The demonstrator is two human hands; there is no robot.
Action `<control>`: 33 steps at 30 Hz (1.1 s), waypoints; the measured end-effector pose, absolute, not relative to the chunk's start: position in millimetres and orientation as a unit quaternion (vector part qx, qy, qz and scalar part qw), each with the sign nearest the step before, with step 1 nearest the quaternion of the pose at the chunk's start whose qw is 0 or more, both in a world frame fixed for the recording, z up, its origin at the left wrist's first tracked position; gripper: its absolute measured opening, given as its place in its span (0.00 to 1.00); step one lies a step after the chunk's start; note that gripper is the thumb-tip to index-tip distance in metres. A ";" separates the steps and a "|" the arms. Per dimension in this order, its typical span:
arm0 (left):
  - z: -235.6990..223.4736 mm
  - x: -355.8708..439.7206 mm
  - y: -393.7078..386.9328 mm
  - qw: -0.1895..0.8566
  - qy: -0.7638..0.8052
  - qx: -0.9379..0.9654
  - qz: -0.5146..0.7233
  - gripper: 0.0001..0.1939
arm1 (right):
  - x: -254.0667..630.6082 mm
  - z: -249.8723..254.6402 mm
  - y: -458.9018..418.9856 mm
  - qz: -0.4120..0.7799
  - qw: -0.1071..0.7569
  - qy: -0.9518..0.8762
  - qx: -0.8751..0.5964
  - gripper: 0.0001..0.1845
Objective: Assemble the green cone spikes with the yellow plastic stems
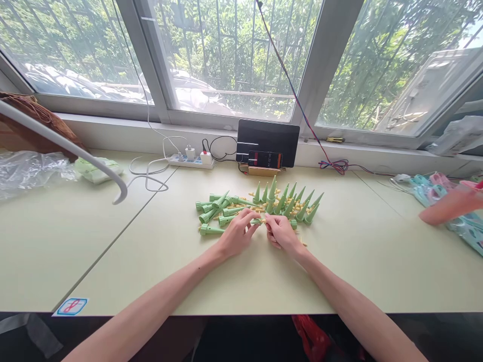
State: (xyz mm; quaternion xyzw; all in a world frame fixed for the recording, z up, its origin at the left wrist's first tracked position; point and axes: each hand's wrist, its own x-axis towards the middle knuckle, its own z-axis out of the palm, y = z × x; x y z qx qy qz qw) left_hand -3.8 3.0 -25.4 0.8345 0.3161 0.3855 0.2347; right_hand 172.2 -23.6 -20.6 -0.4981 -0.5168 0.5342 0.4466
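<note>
My left hand (238, 232) and my right hand (281, 233) meet at the middle of the pale green table (151, 261), fingers pinched together. Between them they hold a green cone spike (257, 220) and what looks like a small yellow piece; the exact grip is hard to make out. Just beyond my left hand lies a pile of green spikes on their sides (217, 208). Several more green spikes stand upright (290, 201) beyond my right hand, with small yellow parts (245, 203) scattered among them.
A dark tablet (267, 138) and a phone (264, 160) lean against the window sill. A power strip (191, 161) with white cables lies to the left. Another person's hand (451, 205) reaches in at the right over pastel clips (433, 188). A plastic bag (30, 171) lies far left.
</note>
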 end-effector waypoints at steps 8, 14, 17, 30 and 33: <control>-24.8 -4.7 3.7 0.260 0.332 0.819 0.391 0.09 | 170.4 -17.6 -27.0 0.380 0.426 -0.623 -0.535 0.23; -24.9 -4.4 4.5 0.292 0.349 0.798 0.396 0.07 | 169.8 -16.5 -28.9 0.297 0.424 -0.695 -0.499 0.14; -26.6 -4.6 5.8 0.327 0.358 0.772 0.410 0.06 | 169.7 -18.5 -29.1 0.277 0.432 -0.717 -0.472 0.11; -25.1 -3.9 5.6 0.475 0.354 0.700 0.399 0.17 | 164.8 -33.2 -28.7 0.061 0.425 -0.794 -0.431 0.08; -24.5 -3.9 5.2 0.487 0.351 0.698 0.390 0.18 | 162.0 -38.7 -28.2 0.022 0.428 -0.795 -0.430 0.09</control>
